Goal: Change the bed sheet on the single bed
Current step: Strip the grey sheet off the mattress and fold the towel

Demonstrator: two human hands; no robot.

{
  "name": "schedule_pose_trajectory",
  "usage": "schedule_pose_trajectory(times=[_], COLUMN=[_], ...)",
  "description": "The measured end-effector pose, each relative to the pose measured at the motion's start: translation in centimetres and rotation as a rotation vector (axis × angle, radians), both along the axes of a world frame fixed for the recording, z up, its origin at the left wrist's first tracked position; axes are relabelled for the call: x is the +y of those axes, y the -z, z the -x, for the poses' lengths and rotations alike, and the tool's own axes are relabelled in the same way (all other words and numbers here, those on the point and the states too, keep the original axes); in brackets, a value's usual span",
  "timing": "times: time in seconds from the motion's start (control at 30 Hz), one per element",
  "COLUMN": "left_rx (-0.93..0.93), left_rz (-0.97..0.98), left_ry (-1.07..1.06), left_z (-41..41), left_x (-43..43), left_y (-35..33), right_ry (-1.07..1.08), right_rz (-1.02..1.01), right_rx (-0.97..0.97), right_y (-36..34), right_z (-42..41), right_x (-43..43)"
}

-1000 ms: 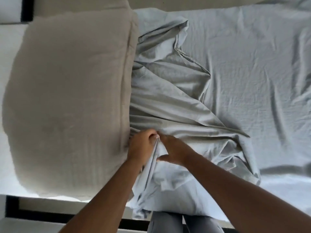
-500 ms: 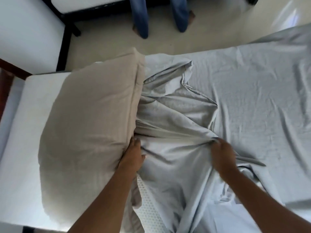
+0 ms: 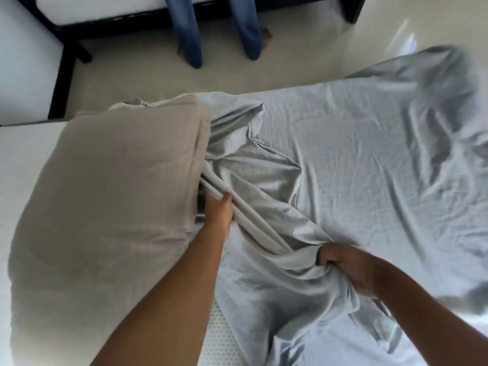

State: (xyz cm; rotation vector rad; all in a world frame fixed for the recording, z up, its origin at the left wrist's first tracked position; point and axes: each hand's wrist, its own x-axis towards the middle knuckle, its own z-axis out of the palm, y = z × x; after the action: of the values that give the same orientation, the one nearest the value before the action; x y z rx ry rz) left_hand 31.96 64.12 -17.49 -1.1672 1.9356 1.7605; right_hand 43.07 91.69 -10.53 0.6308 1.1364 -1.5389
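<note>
Head-cam view down onto a single bed. A beige pillow (image 3: 111, 202) lies on the bare white mattress (image 3: 23, 154). Just right of the pillow, a pale grey-blue bed sheet (image 3: 369, 159) is bunched, then spread further right. Left hand (image 3: 220, 215), at the pillow's right edge, has fingers extended, pressing a ridge of sheet folds (grip underneath can't be told). Right hand (image 3: 346, 268), well right of the pillow, is fisted around gathered fabric. Best approach, prob.: lift the pillow edge w/ the left hand, pull steadily w/ the right. No readable text or labels.

White mattress (image 3: 23, 159) under pillow (image 3: 105, 207), sheet (image 3: 369, 159)
</note>
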Motion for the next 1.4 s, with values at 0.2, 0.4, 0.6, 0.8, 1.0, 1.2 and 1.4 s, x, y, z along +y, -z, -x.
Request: schedule_pose_trajectory(times=[0.2, 0.4, 0.6, 0.8, 1.0, 1.2, 1.4], left_rx=[0.118, 0.259, 0.178, 0.093, 0.22, 0.206, 0.063], left_rz=[0.167, -0.139, -0.15, 0.009, -0.042, 0.426, 1.006], left_ry=[0.548, 0.798, 0.998, 1.153, 0.536, 0.475, 0.501], left_z=[1.9, -3.0, -7.4, -9.3, -10.0, -10.1, -12.9], left_x=[6.7, 13.3, 11.3, 12.3, 14.0, 9.2, 6.9], left_y=[-3.7, -6.6, -8.0, -11.6, -15.2, -12.3, -6.5], right_ry=[0.181, 0.491, 0.389, 1.102, 0.677, -0.132, -0.374], right_rz=[-0.089, -0.285, -0.36, -0.137, -0.214, -0.945, -0.97], right_rx=[0.094, 0.261, 0.402, 0.299, 0.265, 0.508, 0.365], right_y=[0.3, -0.6, 0.2, -2.0, -6.1, 2.4, 9.0], right_z=[4.4, 12.2, 10.6, 5.5, -0.2, -7.6, -12.1], right_x=[-2.6, -3.3, 0.7, 5.1, 7.4, 9.5, 10.4])
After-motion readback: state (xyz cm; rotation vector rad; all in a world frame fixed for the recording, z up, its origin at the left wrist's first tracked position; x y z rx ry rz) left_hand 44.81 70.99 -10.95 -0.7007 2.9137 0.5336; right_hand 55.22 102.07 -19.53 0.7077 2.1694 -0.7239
